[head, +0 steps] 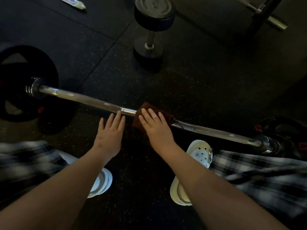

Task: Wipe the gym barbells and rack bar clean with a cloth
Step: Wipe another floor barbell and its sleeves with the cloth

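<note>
A chrome barbell (86, 98) lies on the dark rubber floor, running from upper left to lower right, with black plates (20, 83) on its left end and a sleeve and plate (272, 143) at its right end. A dark red-brown cloth (147, 107) is draped over the middle of the bar. My right hand (156, 127) lies flat on the cloth with fingers straight, pressing it on the bar. My left hand (110, 131) is spread open just left of the cloth, its fingertips touching the bar.
A dumbbell (152, 29) stands on end on the floor beyond the bar. Another bar end (272, 20) shows at the top right, and a pale tube-like object (74, 2) lies at the top left. My feet in white clogs (199, 151) are close behind the barbell.
</note>
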